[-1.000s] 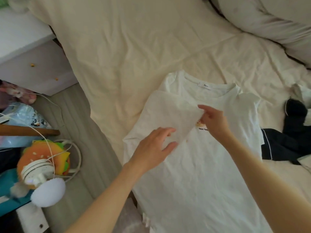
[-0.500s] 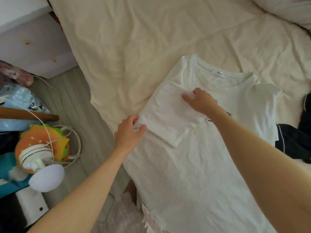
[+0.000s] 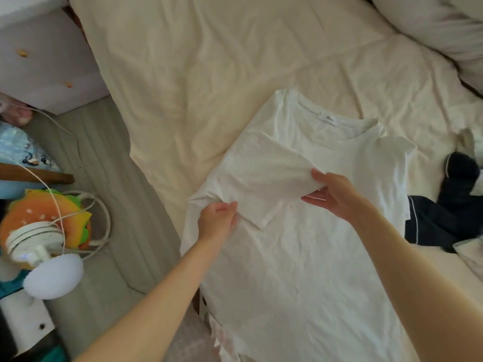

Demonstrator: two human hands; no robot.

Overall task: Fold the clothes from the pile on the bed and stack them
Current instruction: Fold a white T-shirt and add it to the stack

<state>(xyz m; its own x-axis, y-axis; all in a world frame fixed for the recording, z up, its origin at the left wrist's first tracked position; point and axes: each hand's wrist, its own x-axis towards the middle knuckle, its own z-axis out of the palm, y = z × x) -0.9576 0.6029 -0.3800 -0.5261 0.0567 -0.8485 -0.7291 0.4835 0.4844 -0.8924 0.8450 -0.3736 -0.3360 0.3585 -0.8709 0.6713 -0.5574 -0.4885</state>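
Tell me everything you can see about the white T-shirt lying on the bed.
The white T-shirt is thin, wrinkled fabric that looks like cotton, spread face up on the cream bedsheet, collar pointing away, a small label inside the neck. Its hem runs out of view at the bottom. One sleeve is folded in across the chest; the other lies flat towards the dark clothes. The left hand grips the fold at the shirt's side edge, and the right hand pinches the sleeve's end. A small orange speck marks the chest.

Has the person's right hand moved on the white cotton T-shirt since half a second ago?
Yes. The right hand has slid away from the neck label, toward the hem, pinching the folded sleeve.
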